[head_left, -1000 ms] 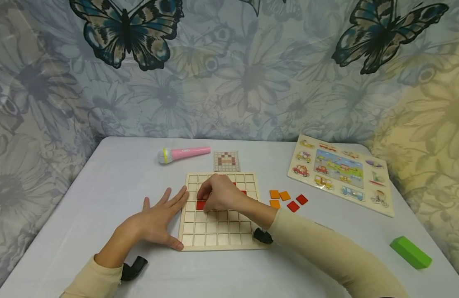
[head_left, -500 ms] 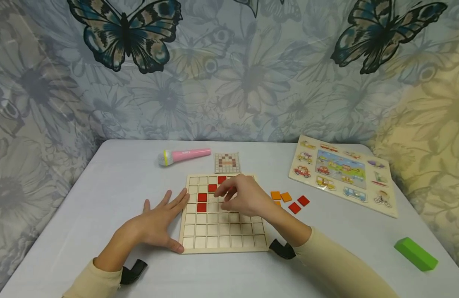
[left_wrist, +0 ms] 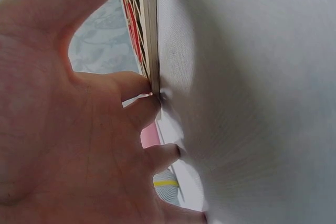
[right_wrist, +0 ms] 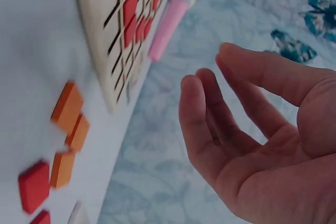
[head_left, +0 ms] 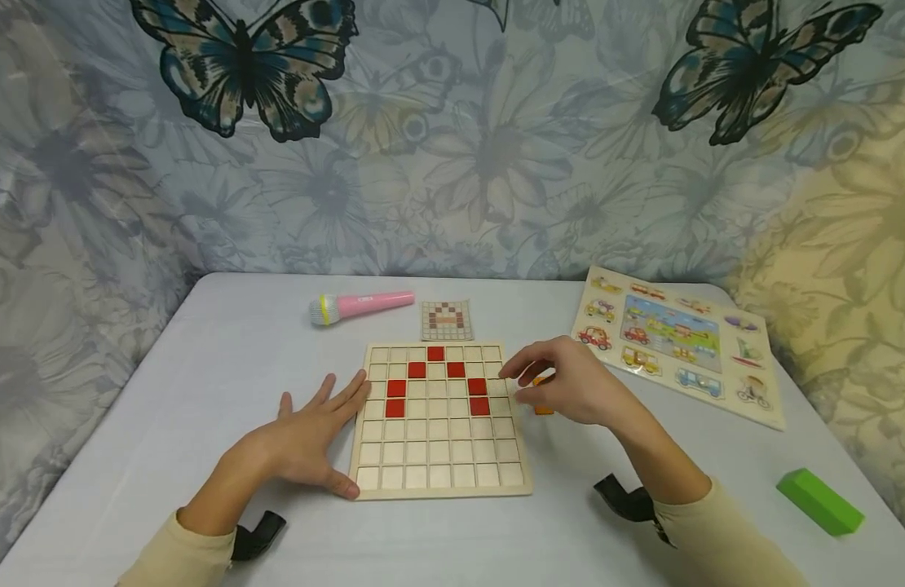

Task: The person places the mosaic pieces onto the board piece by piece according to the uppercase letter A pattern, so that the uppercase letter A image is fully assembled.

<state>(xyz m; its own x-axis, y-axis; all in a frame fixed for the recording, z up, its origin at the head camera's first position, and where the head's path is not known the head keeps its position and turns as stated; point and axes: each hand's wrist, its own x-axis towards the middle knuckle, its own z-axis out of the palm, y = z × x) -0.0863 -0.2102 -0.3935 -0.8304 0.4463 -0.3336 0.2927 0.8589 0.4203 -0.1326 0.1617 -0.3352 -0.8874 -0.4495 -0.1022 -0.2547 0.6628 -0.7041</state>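
Observation:
A wooden grid board [head_left: 439, 452] lies flat on the table, with several red square tiles [head_left: 479, 406] set in its cells in an arch shape. My left hand [head_left: 306, 440] rests at the board's left edge, fingers spread; in the left wrist view the fingertips touch the table and the board's side. My right hand [head_left: 570, 383] hovers by the board's right edge, fingers loosely bent, thumb apart, holding nothing. Beneath it are several orange tiles [right_wrist: 68, 107], partly hidden in the head view. Loose red tiles [right_wrist: 34, 187] lie beside them in the right wrist view.
Behind the board are a small pattern card [head_left: 447, 320] and a pink toy microphone [head_left: 364, 306]. A picture puzzle board [head_left: 673, 342] lies at the back right, a green block [head_left: 819, 501] at the right. Butterfly-patterned cloth [head_left: 496, 163] stands behind the table.
My right hand has lifted off the red tile on the board's left side and moved right, past the board's right edge. The left hand stays in place.

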